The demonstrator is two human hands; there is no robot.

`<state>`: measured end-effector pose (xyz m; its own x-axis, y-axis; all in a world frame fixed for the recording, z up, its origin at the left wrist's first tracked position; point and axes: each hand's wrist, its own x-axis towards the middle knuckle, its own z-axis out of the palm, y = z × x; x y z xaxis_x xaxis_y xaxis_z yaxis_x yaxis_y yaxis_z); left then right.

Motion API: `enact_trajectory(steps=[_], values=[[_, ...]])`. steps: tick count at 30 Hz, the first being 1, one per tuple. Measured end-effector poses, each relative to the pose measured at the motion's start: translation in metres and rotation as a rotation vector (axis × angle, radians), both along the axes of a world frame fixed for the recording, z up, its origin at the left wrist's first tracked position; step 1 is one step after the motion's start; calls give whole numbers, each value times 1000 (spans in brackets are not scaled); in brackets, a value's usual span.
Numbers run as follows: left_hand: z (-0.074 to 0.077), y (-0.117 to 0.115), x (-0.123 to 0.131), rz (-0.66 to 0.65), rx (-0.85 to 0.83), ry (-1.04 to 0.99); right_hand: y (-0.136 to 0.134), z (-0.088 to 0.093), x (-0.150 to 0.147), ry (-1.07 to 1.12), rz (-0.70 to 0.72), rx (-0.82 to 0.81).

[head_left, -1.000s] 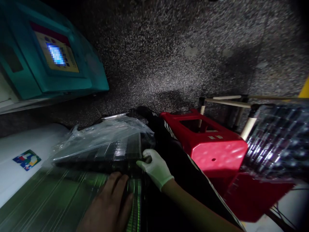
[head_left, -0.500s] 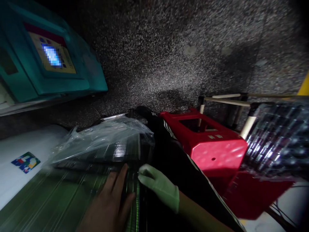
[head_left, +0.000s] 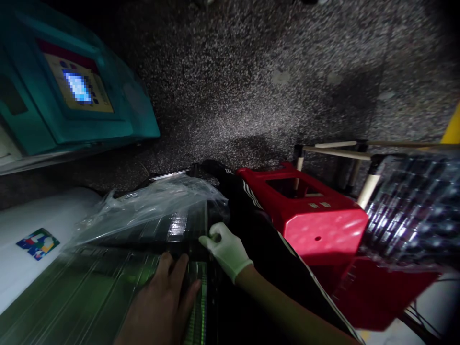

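My bare left hand (head_left: 158, 299) lies over a stack of clear ribbed plastic sheets (head_left: 75, 292), which looks greenish in the dim light. Its fingers are apart and rest near the stack's right end. My right hand (head_left: 230, 251), in a white glove, is beside that end, with fingers curled toward the thumb. Whatever the gloved fingertips may pinch is too dark to make out. A crumpled clear plastic bag (head_left: 154, 201) covers the far part of the stack, just beyond both hands.
At upper left stands a teal machine (head_left: 140, 105) with a lit screen. A white rounded surface (head_left: 21, 215) with a coloured sticker is at left. To the right of my black-trousered leg (head_left: 258, 230) are a red plastic stool (head_left: 323, 227), a pipe frame (head_left: 338, 151) and more clear plastic (head_left: 413, 211).
My gloved right hand has moved forward along the stack's end, its fingers curling more. My left hand has shifted only slightly and stays on the stack.
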<state>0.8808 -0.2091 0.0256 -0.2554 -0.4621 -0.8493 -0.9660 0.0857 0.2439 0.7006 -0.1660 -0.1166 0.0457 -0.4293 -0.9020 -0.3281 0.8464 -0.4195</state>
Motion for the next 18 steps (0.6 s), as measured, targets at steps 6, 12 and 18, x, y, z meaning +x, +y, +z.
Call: enact_trajectory(steps=[6, 12, 18], values=[[4, -20, -18, 59, 274, -164, 6, -4, 4, -26, -73, 47], [-2, -24, -21, 58, 321, -199, -1, -3, 1, -80, -71, 112], [-5, -12, -10, 78, 292, -140, 4, 16, -6, -279, -158, 192]])
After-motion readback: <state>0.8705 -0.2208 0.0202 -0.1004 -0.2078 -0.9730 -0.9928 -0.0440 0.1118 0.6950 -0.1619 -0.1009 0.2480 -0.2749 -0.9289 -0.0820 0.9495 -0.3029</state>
